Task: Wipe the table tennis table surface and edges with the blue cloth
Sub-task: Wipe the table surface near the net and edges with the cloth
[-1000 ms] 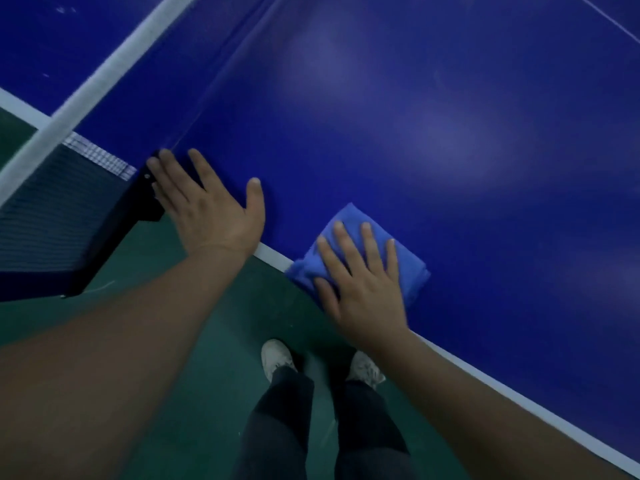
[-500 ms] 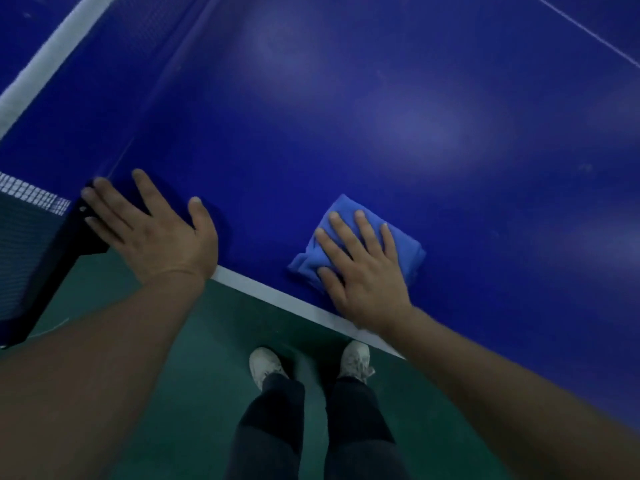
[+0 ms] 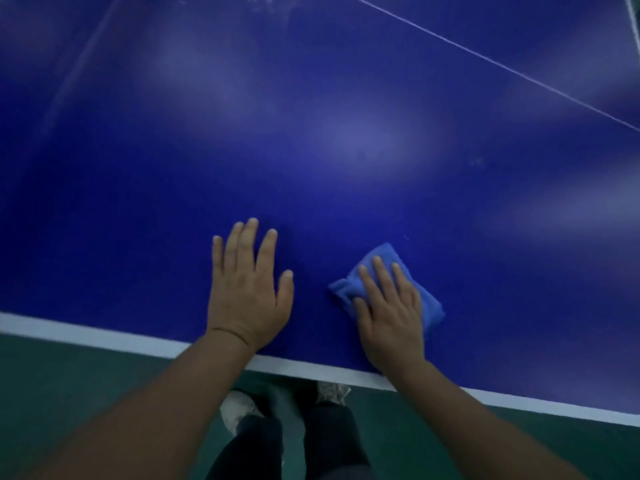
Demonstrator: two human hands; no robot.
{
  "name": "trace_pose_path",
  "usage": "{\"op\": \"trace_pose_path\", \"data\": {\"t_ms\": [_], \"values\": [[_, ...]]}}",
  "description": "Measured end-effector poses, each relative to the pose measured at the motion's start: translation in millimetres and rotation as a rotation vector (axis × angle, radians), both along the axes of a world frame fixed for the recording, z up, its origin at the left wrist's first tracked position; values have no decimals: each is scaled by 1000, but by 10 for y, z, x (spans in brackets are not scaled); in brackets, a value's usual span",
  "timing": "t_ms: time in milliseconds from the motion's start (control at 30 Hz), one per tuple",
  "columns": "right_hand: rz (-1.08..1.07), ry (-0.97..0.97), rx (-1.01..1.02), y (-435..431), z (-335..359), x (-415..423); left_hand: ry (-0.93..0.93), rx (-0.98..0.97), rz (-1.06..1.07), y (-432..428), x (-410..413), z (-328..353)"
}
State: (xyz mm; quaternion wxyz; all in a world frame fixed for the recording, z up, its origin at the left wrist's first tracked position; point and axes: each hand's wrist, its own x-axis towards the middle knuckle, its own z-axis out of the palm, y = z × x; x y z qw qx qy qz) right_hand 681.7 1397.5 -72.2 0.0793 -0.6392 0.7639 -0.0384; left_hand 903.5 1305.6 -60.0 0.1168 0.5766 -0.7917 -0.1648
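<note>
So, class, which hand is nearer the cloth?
Right. The right hand presses flat on the cloth; the left hand lies flat on the table, apart from the cloth, on its left.

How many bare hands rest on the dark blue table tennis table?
2. The left hand lies flat on the dark blue table surface near its white edge; the right hand, beside it, presses the folded blue cloth.

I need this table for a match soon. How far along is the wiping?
Done: no stretch looks plainly wiped; glare hides it. In hand: the right hand presses the folded blue cloth on the table near its white edge line, left hand braced flat beside. Left: pale specks farther in, and the edges.
</note>
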Motion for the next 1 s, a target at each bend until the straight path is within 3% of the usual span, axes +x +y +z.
{"op": "trace_pose_path", "data": {"t_ms": [233,600,867,933,1000], "values": [[-444,-90,-81,-243,-102,-919,-117,53,-120,40,-192,-188],[-703,-30,-101,-1286,-64,-2174,-133,22,-97,28,-244,-218],[-632,-22,-94,-2267,-41,-2970,-142,-10,-97,22,-250,-230],[-464,-57,-185,-2388,-33,-2640,-151,-4,-102,17,-239,-240],[-143,56,-295,-2212,-94,-2058,-150,12,-99,11,-238,-232]]}}
